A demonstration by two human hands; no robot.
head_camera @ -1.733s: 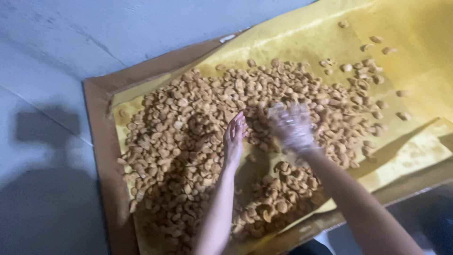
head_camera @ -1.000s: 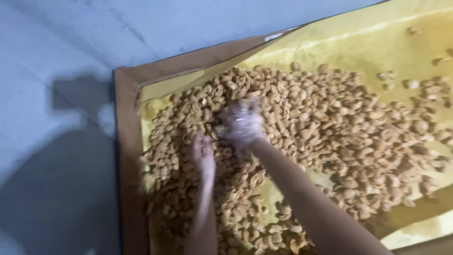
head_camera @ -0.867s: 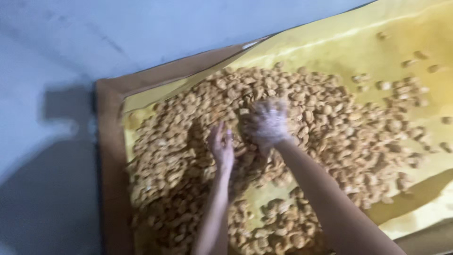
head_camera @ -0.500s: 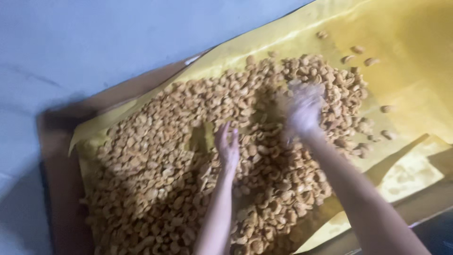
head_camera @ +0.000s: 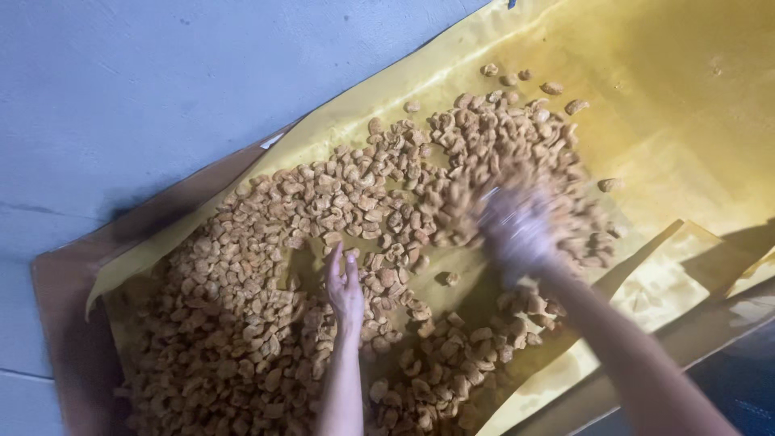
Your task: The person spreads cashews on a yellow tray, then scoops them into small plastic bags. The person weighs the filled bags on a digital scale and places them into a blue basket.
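Observation:
A wide layer of small tan, curled nut-like pieces (head_camera: pixel 266 323) lies spread over a yellow sheet (head_camera: pixel 662 97). My left hand (head_camera: pixel 345 287) rests flat among the pieces near the middle, fingers straight and close together, pointing away from me. My right hand (head_camera: pixel 517 230) is blurred with motion over the right part of the heap, and it looks pale, as if dusted or gloved. Whether it holds any pieces is hidden by the blur. A bare patch of yellow sheet shows between the two hands.
The yellow sheet lies on a brown board (head_camera: pixel 60 299) that shows along the left edge. Grey concrete floor (head_camera: pixel 161 73) surrounds it. A few stray pieces (head_camera: pixel 557 86) lie apart at the upper right. A dark strip (head_camera: pixel 710 323) runs under the sheet at the right.
My right hand has swept back down and left through the right side of the heap, thinning it. My left hand has shifted little. The view has moved, showing more sheet at right.

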